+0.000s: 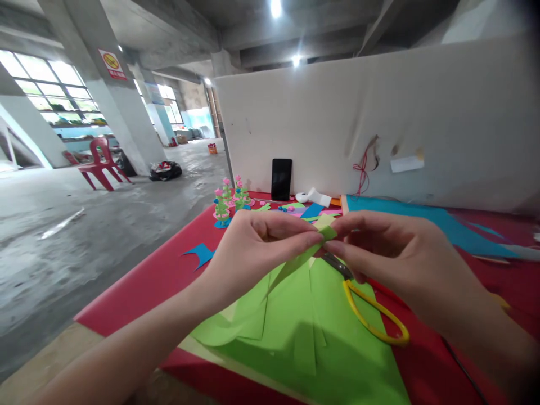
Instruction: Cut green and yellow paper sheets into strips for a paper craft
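Observation:
Between my hands is a narrow green paper strip [295, 263], raised above the table with its long tail hanging down to the left. My left hand [257, 239] pinches it between thumb and fingers. Close against that pinch, the thumb and fingertips of my right hand [388, 242] grip the strip's upper end. Below lie green paper sheets [287, 343] with several cut strips on top. Scissors with yellow handles [375, 315] rest on the paper under my right hand, their blades partly hidden by it.
Small paper flowers [228, 199] stand at the table's back left, near a blue paper scrap [200, 254]. A black phone [281, 179] leans against the white partition [320, 124]. Blue paper [422, 222] lies at the back right. Red covering [139, 287] spreads over the table.

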A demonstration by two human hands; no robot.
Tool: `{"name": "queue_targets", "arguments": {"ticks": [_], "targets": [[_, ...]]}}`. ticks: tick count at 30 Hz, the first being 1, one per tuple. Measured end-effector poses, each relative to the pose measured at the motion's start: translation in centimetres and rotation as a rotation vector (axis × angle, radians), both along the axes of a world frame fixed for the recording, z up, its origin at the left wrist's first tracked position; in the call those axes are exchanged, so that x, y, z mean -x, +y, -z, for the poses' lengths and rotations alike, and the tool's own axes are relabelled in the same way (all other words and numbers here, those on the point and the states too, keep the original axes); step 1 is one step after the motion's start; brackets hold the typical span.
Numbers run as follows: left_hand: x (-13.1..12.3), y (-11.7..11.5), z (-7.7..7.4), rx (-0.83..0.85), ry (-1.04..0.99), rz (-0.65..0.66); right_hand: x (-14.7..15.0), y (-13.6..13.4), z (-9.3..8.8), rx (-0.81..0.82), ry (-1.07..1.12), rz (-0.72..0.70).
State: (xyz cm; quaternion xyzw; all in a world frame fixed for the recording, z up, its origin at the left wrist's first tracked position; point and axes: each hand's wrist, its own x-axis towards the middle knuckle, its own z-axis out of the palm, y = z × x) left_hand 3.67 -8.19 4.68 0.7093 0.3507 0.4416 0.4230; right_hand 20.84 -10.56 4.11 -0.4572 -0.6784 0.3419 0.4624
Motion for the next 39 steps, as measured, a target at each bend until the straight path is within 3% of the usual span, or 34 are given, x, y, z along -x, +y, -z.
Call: {"name": "queue_targets", "arguments": {"ticks": [17, 23, 27, 32, 39], "targets": [[-0.1, 0.5, 0.3, 0.037, 0.028, 0.036, 0.0, 0.4, -0.1, 0.028, -0.023, -0.051], [0.2, 1.4, 0.8, 0.023, 0.201, 0.065, -0.5, 1.2, 0.1, 0.062, -0.105, -0.105], [0.2, 1.6, 1.1, -0.014, 0.290, 0.092, -0.6, 1.1, 0.2, 0.059, -0.125, -0.063], [0.2, 0.8, 2.1, 0.022, 0.394, 0.155, -0.3, -0.4, 2.2, 0.088, -0.102, 0.016], [0.0, 0.5, 5.6, 0.072, 0.626, 0.412, -1.0, -1.2, 7.0, 0.333, -0.267, -0.130]]}}
